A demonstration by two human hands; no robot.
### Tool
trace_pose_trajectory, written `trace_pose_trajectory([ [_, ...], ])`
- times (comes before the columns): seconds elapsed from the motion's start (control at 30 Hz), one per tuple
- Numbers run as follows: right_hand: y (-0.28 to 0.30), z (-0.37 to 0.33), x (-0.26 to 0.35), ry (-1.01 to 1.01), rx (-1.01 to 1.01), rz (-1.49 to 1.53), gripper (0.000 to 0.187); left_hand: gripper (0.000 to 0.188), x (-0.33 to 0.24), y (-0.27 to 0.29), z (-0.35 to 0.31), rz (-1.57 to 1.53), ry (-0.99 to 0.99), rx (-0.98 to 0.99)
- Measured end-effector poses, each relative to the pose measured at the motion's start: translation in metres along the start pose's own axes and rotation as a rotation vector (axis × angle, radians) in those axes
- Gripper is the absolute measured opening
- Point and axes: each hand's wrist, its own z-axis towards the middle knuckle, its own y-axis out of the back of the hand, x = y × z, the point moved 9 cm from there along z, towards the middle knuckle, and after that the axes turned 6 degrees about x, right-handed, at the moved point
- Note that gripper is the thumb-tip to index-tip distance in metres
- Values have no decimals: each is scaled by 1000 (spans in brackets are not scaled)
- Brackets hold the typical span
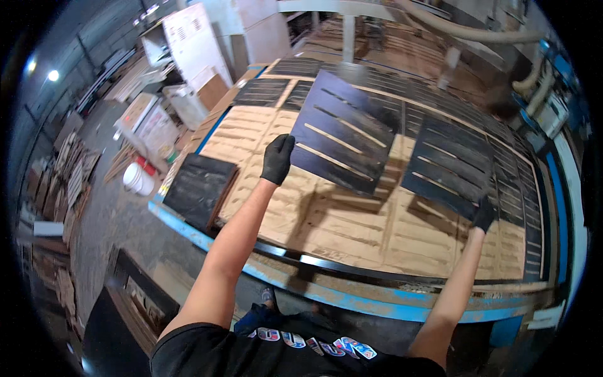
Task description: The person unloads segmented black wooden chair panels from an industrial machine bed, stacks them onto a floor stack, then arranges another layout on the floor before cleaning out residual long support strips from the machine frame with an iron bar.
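Note:
My left hand (277, 159), in a black glove, is closed on the left edge of a dark slotted panel (326, 135), which is raised and tilted over the worktable. A second dark slotted panel (443, 164) is gripped at its lower right corner by my gloved right hand (483, 215). Through the long slots of both panels the light, sawdust-marked board (352, 235) beneath shows. Shadows of the panels fall on this board. My fingertips are partly hidden behind the panel edges.
Several dark slotted panels (260, 92) lie along the far and right parts of the blue-edged table (251, 267). A stack of dark panels (200, 187) rests at the left corner. A white bucket (137, 179) and scrap wood (81, 182) are on the floor to the left.

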Motion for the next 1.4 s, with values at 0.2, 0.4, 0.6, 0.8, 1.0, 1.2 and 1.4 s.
trace_pose_trajectory([
  [0.2,-53,-116,35,-53,-189,240,44,19,14,116,-50,-205,42,-228],
  [0.4,-177,-243,71,-55,-45,422,45,17,13,232,-87,-142,-23,-331],
  [0.6,-281,-335,68,-20,39,497,34,20,17,332,-117,-135,-41,-393],
  [0.8,-408,-415,93,-52,54,484,34,20,43,400,-137,-216,-16,-482],
  [1.0,-486,-437,111,33,198,471,29,21,56,431,-152,-367,25,-501],
  [1.2,-539,-448,89,-70,329,618,25,24,64,450,-168,-381,78,-477],
  [1.4,-586,-488,93,-227,427,694,25,24,78,460,-180,-441,91,-469],
])
